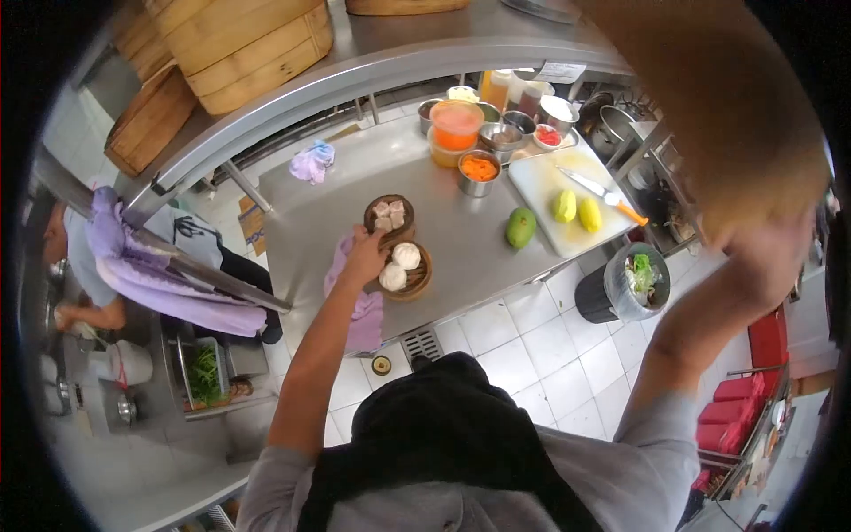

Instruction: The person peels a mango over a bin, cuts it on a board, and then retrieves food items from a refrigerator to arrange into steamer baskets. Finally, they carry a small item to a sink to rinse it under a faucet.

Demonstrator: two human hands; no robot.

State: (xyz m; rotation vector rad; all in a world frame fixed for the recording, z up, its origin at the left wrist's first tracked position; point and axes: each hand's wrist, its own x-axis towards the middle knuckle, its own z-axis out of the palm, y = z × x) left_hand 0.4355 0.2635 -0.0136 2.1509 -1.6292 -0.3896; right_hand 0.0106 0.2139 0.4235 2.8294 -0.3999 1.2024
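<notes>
My left hand (366,253) reaches over the steel counter, its fingers closed at the near rim of a small round bamboo steamer (370,206) with several pale dumplings (390,215) in it. Nearer to me, touching that hand's side, is a second bamboo steamer (424,285) with white buns (406,256). A lilac cloth (365,321) lies partly under my left wrist. My right hand (758,257) is raised at the right, close to the camera and smeared. It is closed on a large, blurred tan-brown object (731,97) that hides the upper right; its kind does not show.
A white cutting board (541,177) bears a knife (592,187) and peeled yellow-green fruits (565,206). Beside it lie a green mango (521,228) and several tubs. A lined bin (603,297) stands by the counter. Bamboo steamers (257,62) fill the shelf; another person (160,244) works left.
</notes>
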